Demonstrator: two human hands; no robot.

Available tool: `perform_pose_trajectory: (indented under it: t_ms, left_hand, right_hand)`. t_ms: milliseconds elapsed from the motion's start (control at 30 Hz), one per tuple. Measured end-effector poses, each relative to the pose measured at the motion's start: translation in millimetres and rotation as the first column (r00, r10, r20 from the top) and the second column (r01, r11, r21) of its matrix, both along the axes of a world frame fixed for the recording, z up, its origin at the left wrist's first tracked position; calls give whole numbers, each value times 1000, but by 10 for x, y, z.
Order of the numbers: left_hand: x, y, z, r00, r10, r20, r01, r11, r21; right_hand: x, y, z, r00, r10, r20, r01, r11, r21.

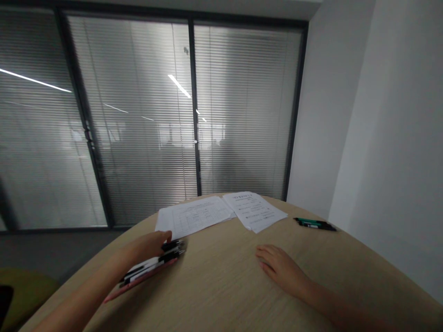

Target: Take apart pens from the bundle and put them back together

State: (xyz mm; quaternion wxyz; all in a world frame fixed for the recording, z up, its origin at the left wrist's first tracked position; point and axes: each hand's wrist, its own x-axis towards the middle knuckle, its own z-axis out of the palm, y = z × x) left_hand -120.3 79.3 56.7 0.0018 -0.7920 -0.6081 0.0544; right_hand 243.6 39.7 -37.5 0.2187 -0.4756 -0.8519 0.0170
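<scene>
My left hand (150, 246) is at the near left of a round light-wood table (221, 281), shut on a blurred bunch of black and white pens (152, 263). Under the pens lies a pink folder or notebook (140, 279). My right hand (280, 267) rests on the tabletop with its fingers apart, holding nothing. Two printed paper sheets (194, 216) (254, 211) lie side by side on the far part of the table. A small group of black and green marker pens (314, 224) lies to their right.
Behind the table stands a dark-framed glass partition (194, 106) with blinds inside. A white wall (363, 115) closes off the right side. Grey floor (51, 249) and an olive-green seat (24, 295) show past the table's curved left edge.
</scene>
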Motion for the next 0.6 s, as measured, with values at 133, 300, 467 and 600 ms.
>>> perform_pose_trajectory:
  t_ms: [133, 300, 467, 600]
  left_hand:
    - [26, -9, 36, 1000, 0, 19, 0, 1000, 9]
    - [86, -48, 246, 998, -30, 46, 24, 993, 119]
    - [369, -228, 473, 863, -214, 457, 142, 972, 185]
    - [751, -444, 415, 624, -128, 771, 195, 981, 5]
  right_hand:
    - [4, 8, -1, 1000, 0, -5, -1, 1000, -15]
    - [-8, -1, 11, 1000, -1, 9, 1, 1000, -3]
    - [-6, 9, -1, 1000, -4, 16, 4, 1000, -1]
    - [-3, 14, -4, 1000, 2, 4, -2, 1000, 7]
